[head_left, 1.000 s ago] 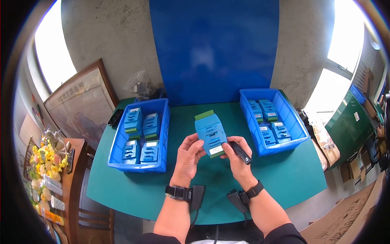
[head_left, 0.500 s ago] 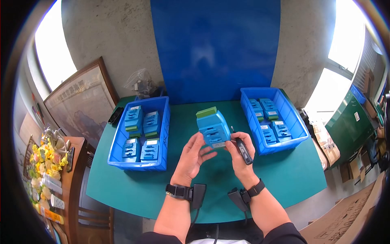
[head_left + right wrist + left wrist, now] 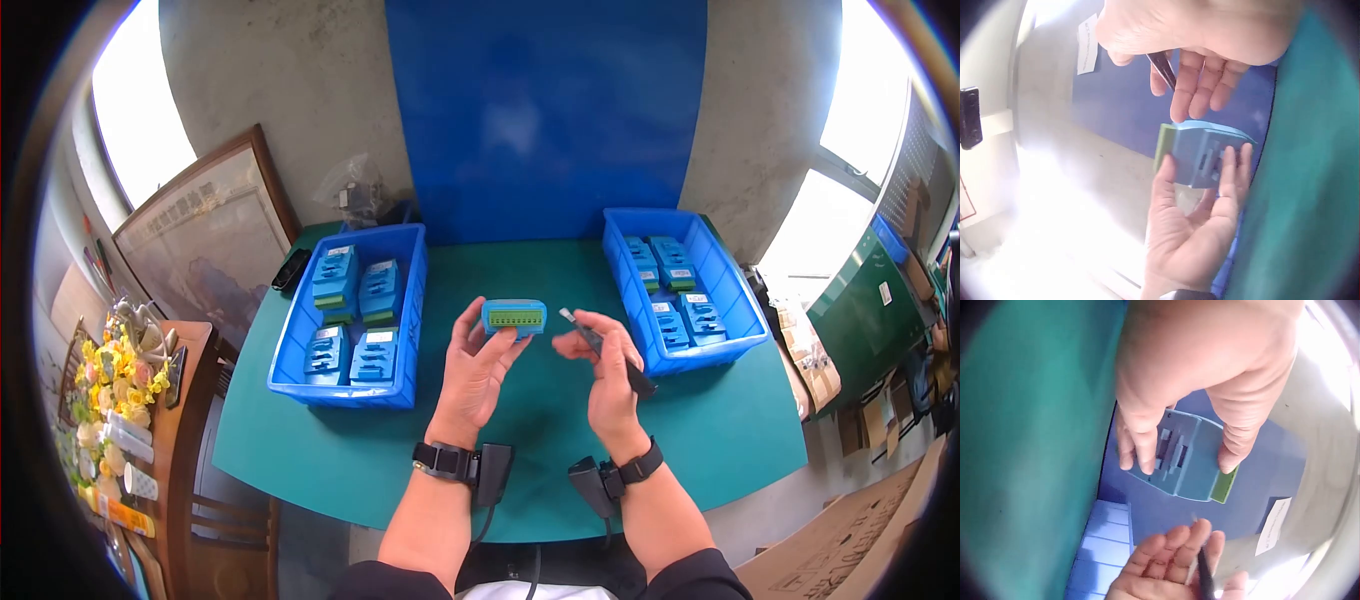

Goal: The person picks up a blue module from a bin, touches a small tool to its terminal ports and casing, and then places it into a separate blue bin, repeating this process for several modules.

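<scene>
My left hand [image 3: 468,390] holds a blue plastic module [image 3: 514,304] with its thumb on one side and fingers on the other. A green screw terminal block [image 3: 516,320] on the module's end faces me in the head view. Its slotted blue face [image 3: 1194,456] shows in the left wrist view. To the right, my right hand [image 3: 612,390] grips a slim tool with a black handle [image 3: 640,380] and a small light tip [image 3: 567,314] pointing toward the module. The tip stands apart from the module, and the fingers hide much of the handle.
Two blue bins stand on the green table [image 3: 510,270]: a left bin [image 3: 345,396] and a right bin [image 3: 716,356], both holding several similar modules. A black object [image 3: 291,270] lies behind the left bin, near a clear bag [image 3: 352,190].
The module has tipped so its green terminal end faces me. My left hand has taken hold of it; my right hand has let go of it, moved rightward and turned the tool's tip toward it.
</scene>
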Demonstrator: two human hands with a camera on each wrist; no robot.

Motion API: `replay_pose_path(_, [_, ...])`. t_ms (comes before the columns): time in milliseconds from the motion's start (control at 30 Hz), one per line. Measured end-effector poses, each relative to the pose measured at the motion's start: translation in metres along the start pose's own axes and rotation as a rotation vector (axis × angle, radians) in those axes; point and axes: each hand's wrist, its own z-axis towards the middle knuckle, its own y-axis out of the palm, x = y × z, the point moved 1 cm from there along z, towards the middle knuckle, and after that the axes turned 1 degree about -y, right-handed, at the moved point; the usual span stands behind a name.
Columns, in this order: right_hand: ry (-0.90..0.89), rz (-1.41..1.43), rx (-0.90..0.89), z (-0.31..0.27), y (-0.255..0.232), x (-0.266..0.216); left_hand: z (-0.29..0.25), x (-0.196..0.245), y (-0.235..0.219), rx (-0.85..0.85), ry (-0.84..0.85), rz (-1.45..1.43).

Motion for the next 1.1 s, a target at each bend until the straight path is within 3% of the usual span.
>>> replay_pose_path(67, [0.062,0.197,-0.095,-0.002,-0.005,0.006,0.001,0.000,-0.001,0.037,0.028,0.019])
replay_pose_path(100, [0.090,0.269,-0.060,-0.003,0.000,0.001,0.001,-0.001,-0.002,0.049,0.042,0.040])
replay_pose_path(200, [0.185,0.292,-0.064,-0.004,0.006,-0.004,0.000,0.000,-0.001,0.061,0.051,0.082])
replay_pose_path(400, [0.196,0.198,-0.091,-0.006,0.013,0.004,-0.003,0.002,0.002,0.034,0.035,0.141])
replay_pose_path(533, [0.190,0.211,-0.002,-0.006,0.007,0.008,-0.003,0.002,0.000,0.016,0.076,0.173])
replay_pose_path(633, [0.182,0.237,0.165,-0.004,0.003,0.008,-0.003,0.002,0.000,0.042,0.127,0.169])
replay_pose_path(733, [0.206,0.218,0.189,-0.002,-0.001,0.008,-0.003,0.004,0.001,0.001,0.123,0.215])
replay_pose_path(833, [0.221,0.393,0.075,-0.003,-0.005,0.011,-0.001,0.003,-0.002,-0.046,0.120,0.248])
replay_pose_path(933, [0.226,0.323,0.061,-0.002,-0.001,0.006,-0.002,0.004,0.003,-0.076,0.154,0.288])
replay_pose_path(1100, [0.254,0.247,0.198,0.001,-0.006,0.013,-0.006,0.008,0.008,-0.066,0.163,0.261])
